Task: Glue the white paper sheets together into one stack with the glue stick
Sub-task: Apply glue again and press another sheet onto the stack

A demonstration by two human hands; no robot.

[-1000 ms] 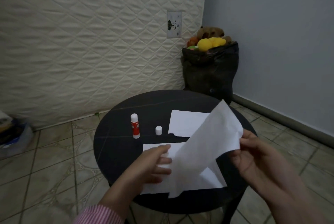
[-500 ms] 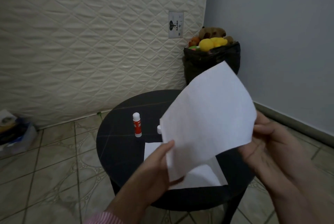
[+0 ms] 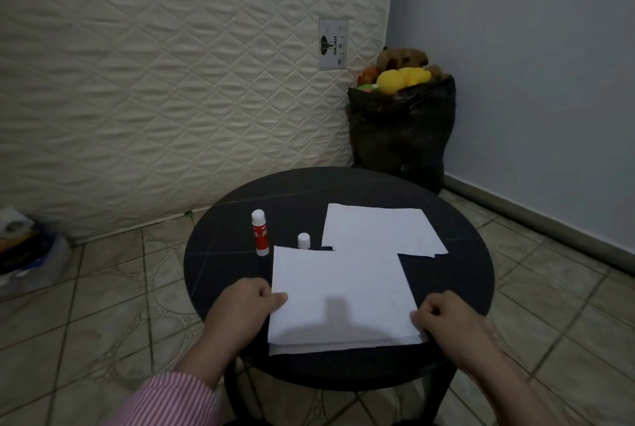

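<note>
A white paper sheet [image 3: 340, 291] lies flat on another sheet whose edge peeks out at the front, on the round black table [image 3: 220, 253]. My left hand [image 3: 245, 305] pinches the top sheet's left edge. My right hand [image 3: 443, 319] pinches its right front corner. More white sheets [image 3: 378, 229] lie further back on the right. A red and white glue stick [image 3: 259, 232] stands upright, uncapped, at the left. Its white cap [image 3: 303, 240] stands beside it, just behind the top sheet.
A black bag [image 3: 402, 130] full of soft toys stands in the corner behind the table. A quilted mattress [image 3: 171, 82] leans on the left wall. Clutter [image 3: 24, 247] lies on the tiled floor at far left.
The sheet that both hands held up in the air has come down flat onto the sheet on the table. Both hands now rest at its edges.
</note>
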